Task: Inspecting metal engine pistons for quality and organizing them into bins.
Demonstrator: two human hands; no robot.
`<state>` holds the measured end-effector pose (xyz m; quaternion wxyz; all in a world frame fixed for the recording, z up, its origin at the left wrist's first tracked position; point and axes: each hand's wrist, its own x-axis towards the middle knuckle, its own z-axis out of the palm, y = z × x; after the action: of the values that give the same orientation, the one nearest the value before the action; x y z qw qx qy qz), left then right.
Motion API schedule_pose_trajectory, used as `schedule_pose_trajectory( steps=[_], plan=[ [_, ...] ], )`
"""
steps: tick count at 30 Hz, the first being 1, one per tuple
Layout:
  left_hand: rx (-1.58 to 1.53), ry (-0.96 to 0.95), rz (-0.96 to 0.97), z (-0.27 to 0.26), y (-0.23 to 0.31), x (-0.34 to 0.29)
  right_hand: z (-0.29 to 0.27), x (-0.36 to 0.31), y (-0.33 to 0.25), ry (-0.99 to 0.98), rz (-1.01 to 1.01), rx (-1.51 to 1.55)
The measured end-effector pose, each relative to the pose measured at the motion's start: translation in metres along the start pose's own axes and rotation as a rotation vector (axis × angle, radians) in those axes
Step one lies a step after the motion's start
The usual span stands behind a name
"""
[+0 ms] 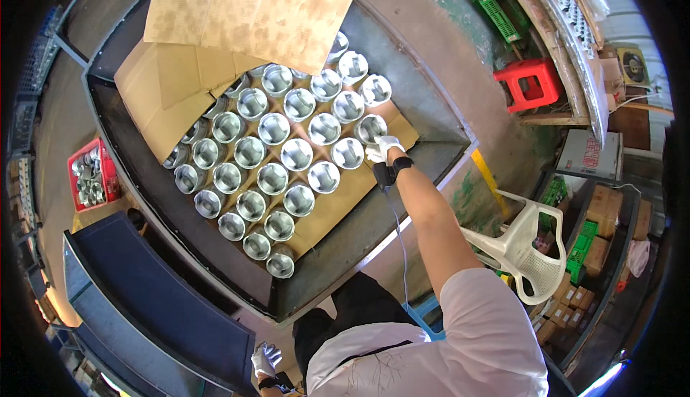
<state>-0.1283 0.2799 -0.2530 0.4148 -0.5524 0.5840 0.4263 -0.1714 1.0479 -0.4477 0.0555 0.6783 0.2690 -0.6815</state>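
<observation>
Rows of silver metal pistons (297, 154) stand on brown cardboard (327, 213) inside a large dark metal bin. My right hand (384, 148), in a white glove, reaches to the bin's right side. Its fingers are closed on the rim of a piston (371, 129) at the end of a row; part of the grip is hidden. My left hand (266, 359), also gloved, hangs low beside the dark blue chute (158, 282). Its fingers are apart and nothing shows in them. Both wrists carry black straps, and a cable runs down from the right one.
A large cardboard sheet (251, 8) covers the far pistons. The bin's metal rim (431, 181) runs between me and them. A red crate (109, 174) of metal parts stands left. On the right are a red stool (528, 84), a white plastic chair (528, 249) and shelving with boxes (602, 210).
</observation>
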Motion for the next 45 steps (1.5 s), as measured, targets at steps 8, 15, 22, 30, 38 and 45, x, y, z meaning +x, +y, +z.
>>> schedule_pose_trajectory(
  steps=[8,15,22,30,38,45],
  plan=[
    [0.051,-0.023,0.172,-0.001,0.006,0.016,0.032,-0.121,-0.003,-0.022,-0.515,-0.954],
    [-0.117,-0.126,0.406,-0.037,0.017,-0.003,0.058,-0.235,0.062,-0.25,-0.412,-0.606],
    [0.086,0.195,1.054,-0.115,0.016,-0.097,0.157,-0.34,0.173,-0.536,-0.493,-0.819],
    [-0.141,0.247,1.162,-0.196,-0.018,-0.05,0.342,-0.463,0.326,-1.078,-0.561,-1.143],
    [-0.033,0.395,1.084,-0.225,-0.023,-0.091,0.479,-0.582,0.451,-1.312,-0.67,-1.548],
    [-0.27,0.57,1.011,-0.272,0.003,-0.083,0.606,-0.611,0.559,-1.559,-0.643,-1.698]
  ],
)
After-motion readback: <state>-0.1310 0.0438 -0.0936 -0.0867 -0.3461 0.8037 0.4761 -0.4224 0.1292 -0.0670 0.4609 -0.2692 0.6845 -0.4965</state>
